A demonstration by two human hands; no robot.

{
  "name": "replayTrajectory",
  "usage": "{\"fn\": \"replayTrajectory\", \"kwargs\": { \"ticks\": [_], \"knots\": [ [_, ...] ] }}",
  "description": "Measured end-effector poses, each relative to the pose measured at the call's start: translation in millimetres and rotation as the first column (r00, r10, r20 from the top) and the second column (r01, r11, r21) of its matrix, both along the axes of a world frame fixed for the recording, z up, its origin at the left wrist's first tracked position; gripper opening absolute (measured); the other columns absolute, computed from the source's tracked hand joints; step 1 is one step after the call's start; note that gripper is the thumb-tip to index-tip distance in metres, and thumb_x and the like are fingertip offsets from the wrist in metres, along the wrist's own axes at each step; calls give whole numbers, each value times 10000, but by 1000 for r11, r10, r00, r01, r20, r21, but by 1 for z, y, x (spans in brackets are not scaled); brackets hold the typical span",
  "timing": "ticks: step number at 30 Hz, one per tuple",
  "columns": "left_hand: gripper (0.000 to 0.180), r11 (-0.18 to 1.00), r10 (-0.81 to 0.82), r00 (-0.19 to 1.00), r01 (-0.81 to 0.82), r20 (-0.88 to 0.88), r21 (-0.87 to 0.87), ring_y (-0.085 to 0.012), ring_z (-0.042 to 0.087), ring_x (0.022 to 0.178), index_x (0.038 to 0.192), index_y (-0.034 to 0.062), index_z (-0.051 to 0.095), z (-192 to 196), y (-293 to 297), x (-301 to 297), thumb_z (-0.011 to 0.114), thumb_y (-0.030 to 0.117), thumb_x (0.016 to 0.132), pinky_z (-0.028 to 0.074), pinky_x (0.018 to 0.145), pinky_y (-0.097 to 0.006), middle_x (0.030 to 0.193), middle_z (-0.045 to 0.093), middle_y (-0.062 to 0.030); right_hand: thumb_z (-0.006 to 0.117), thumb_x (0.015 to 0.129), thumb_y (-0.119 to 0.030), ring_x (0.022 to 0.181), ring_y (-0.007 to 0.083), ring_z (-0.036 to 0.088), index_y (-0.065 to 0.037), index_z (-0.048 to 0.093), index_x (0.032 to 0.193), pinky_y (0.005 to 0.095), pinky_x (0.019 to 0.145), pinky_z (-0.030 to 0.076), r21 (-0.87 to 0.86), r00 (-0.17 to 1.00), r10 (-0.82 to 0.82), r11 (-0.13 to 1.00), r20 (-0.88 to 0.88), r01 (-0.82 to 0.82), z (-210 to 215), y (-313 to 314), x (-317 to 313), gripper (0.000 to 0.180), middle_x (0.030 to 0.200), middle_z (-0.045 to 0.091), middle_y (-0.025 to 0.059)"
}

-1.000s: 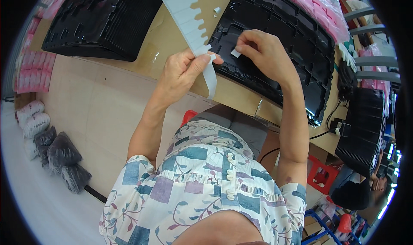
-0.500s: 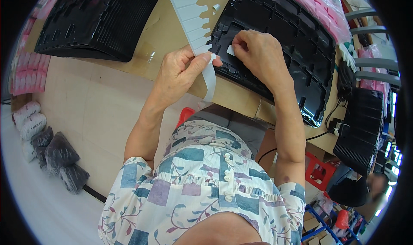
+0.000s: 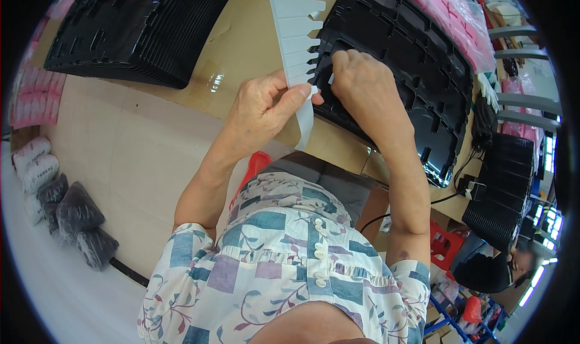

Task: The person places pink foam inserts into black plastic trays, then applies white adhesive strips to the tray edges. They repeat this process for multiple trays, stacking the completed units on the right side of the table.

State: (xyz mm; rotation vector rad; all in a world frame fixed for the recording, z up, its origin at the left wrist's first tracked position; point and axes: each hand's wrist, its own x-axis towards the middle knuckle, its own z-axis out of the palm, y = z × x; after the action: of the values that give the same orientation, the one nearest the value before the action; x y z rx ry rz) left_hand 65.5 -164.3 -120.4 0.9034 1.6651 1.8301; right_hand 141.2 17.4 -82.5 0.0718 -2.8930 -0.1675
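My left hand pinches a long white strip with notched tabs along its right edge. The strip's upper part stretches away over the cardboard, while a narrow tail curls down below my thumb. My right hand is closed, knuckles up, over the near left part of a black plastic tray with moulded recesses. A sliver of a small white piece shows at its fingertips; the rest is hidden behind the fingers.
Brown cardboard covers the worktop. A tall stack of black trays stands at the far left. Pink trays in clear plastic lie beyond my tray. More black trays and a black cable are at right, near another person.
My left hand and the strip have shifted right. My right hand has turned its fingertips downward against the tray, so the small white piece is now mostly covered.
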Motion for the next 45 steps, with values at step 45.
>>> {"fn": "replayTrajectory", "kwargs": {
  "ticks": [45],
  "knots": [
    [144, 999, 36, 967, -43, 254, 23, -38, 530, 563, 924, -9, 705, 38, 10, -3, 660, 127, 908, 406, 496, -200, 747, 647, -20, 702, 794, -30, 570, 122, 572, -14, 656, 841, 253, 541, 463, -826, 954, -202, 560, -220, -71, 16, -38, 30, 67, 666, 586, 41]
  ]
}}
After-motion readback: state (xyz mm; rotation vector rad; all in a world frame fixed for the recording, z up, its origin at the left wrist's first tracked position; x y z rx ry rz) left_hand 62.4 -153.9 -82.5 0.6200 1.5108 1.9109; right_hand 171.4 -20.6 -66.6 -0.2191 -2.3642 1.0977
